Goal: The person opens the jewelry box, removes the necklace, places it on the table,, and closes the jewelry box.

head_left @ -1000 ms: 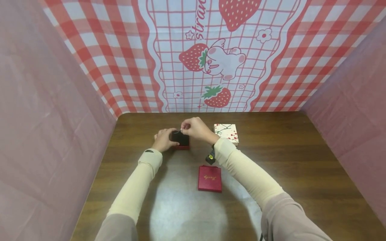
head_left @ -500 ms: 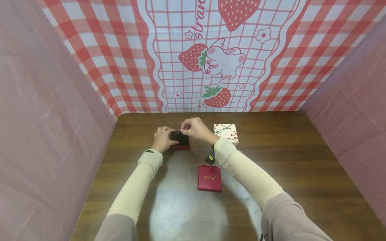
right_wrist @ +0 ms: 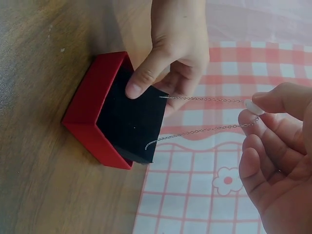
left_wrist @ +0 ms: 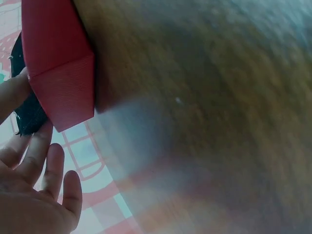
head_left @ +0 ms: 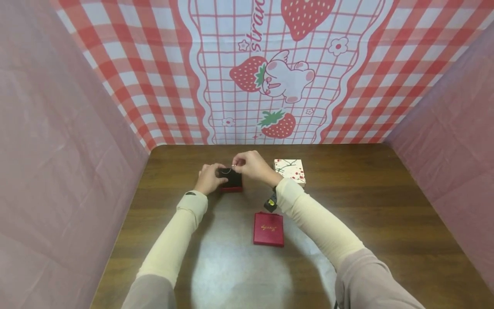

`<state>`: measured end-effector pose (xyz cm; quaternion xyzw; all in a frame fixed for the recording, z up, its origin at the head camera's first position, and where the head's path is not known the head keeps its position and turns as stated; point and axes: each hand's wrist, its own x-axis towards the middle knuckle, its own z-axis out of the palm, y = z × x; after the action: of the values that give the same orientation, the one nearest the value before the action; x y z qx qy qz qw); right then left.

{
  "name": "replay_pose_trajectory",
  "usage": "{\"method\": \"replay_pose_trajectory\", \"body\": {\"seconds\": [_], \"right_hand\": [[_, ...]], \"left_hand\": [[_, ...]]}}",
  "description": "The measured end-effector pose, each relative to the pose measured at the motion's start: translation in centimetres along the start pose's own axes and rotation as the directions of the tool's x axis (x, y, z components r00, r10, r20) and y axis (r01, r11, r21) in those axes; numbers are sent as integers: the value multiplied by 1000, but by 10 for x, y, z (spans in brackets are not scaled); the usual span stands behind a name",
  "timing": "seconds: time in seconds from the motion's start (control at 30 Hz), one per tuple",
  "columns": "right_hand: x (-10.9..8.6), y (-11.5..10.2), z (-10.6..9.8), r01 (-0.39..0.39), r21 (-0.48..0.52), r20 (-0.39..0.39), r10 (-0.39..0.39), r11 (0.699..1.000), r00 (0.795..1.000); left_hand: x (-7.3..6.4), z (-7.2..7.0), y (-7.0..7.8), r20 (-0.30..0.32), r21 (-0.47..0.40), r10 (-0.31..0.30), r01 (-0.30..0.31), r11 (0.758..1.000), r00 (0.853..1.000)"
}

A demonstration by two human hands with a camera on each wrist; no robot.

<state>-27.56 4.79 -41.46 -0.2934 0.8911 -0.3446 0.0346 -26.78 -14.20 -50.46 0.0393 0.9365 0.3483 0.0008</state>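
A red jewellery box (right_wrist: 85,97) stands on the table without a lid, its black insert (right_wrist: 129,119) tilted up out of the opening. My left hand (head_left: 208,178) pinches this insert at one side, thumb on the front face and fingers behind, as the right wrist view shows. From the insert's upper edge two strands of a silver necklace (right_wrist: 204,131) run taut to my right hand (right_wrist: 278,151). Thumb and forefinger there pinch a small whitish pendant (right_wrist: 252,107), while the other fingers curl loosely below. In the left wrist view the box wall (left_wrist: 63,73) hides part of the insert.
Nearer the body lies a flat red lid (head_left: 268,234) with gold lettering. A white box with a floral print (head_left: 289,169) sits right of my right hand, partly behind the forearm. A strawberry-print cloth (head_left: 266,107) backs the wooden table.
My left thumb has shifted slightly up along the black insert, and the chain shows more clearly across it. The right hand stays almost where it was, still pinching the pendant.
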Motion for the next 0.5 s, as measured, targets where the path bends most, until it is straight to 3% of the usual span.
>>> {"method": "replay_pose_trajectory", "body": {"seconds": [0.2,0.5], "right_hand": [[-3,0,-2,1,13,-4,-1,1000,1000],[-4,-1,-4,-6,15,-10,6,1000,1000]], "left_hand": [[-1,-1,-2,1,-77,-38,38,996,999],[-2,-4,-3,-15,-122,-8,6,993,1000]]}}
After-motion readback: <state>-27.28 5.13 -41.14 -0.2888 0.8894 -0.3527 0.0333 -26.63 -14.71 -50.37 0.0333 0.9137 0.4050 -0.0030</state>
